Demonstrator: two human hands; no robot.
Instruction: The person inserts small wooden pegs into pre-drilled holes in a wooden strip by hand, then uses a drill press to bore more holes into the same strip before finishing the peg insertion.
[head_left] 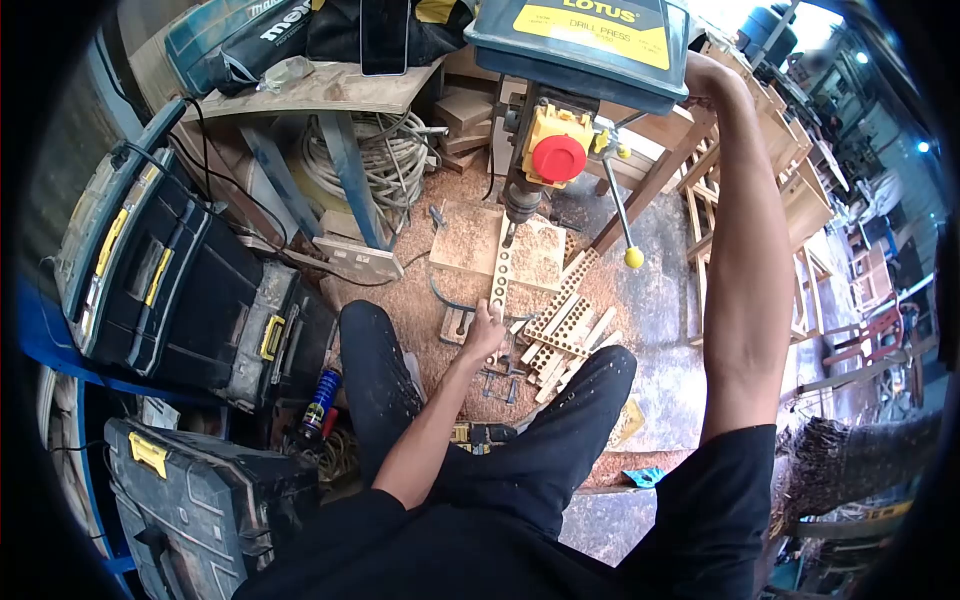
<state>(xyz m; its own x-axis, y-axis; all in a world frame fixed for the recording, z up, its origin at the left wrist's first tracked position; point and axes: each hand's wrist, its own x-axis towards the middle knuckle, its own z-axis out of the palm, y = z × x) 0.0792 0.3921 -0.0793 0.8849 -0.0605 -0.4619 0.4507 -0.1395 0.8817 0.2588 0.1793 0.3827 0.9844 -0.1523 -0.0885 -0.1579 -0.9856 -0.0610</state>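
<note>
My left hand is closed around the near end of a narrow wooden strip with a row of round holes. The strip lies on a pale wooden board strewn with shavings, its far end under the drill chuck and bit. Above stands a drill press with a red round button on a yellow switch box. My right hand reaches up to the right side of the press head; its fingers are mostly hidden behind the housing, so I cannot see what they touch.
Drilled wooden strips lie piled right of my left hand. A feed lever with a yellow knob hangs at the right. Black toolboxes stand on the left, below a wooden bench. Coiled hose sits under it; sawdust covers the floor.
</note>
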